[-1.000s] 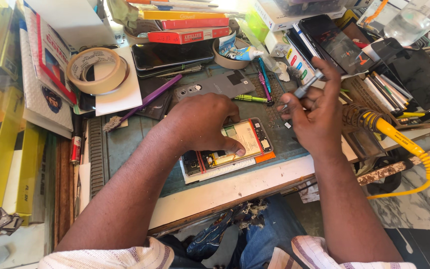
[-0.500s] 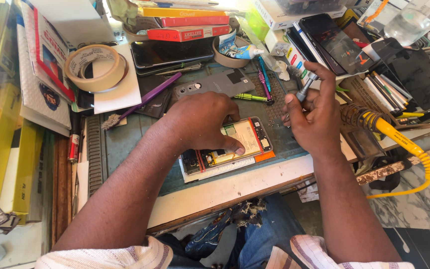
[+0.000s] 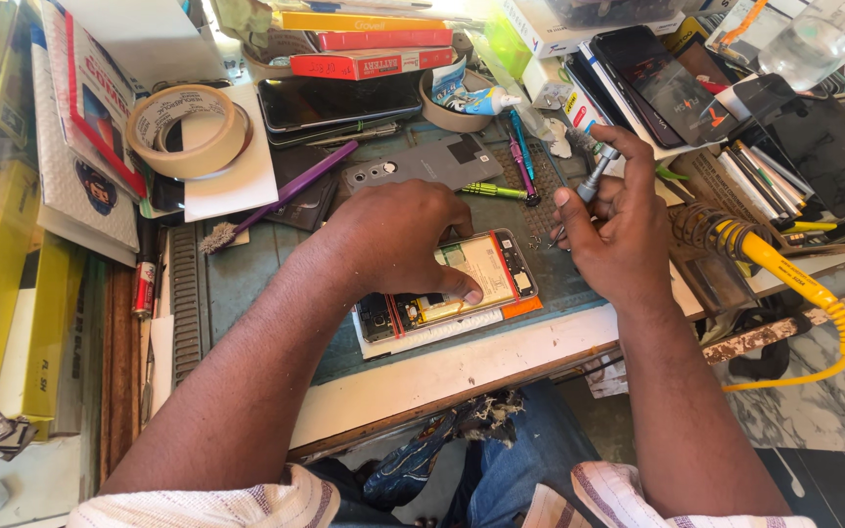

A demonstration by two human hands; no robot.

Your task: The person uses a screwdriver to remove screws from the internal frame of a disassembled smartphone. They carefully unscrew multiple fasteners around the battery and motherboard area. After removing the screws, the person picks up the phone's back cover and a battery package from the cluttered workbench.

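An opened phone (image 3: 462,284) lies face down on the green work mat (image 3: 246,284), its battery and circuit board showing. My left hand (image 3: 398,235) rests on top of it, thumb pressing the battery near the lower edge. My right hand (image 3: 618,230) is just right of the phone and grips a small grey screwdriver (image 3: 594,181), tip pointing down toward the mat. A grey phone back cover (image 3: 422,166) lies behind my left hand.
A roll of tape (image 3: 188,127) sits at the back left beside stacked boxes (image 3: 12,254). Several phones (image 3: 667,78) and screens crowd the back right. A yellow coiled cable (image 3: 794,284) runs off the right edge. A purple brush (image 3: 276,200), a green screwdriver (image 3: 491,192) and more tools lie behind the phone.
My right hand has turned and closed on the screwdriver, bringing it down nearer the phone. My left hand stays on the phone.
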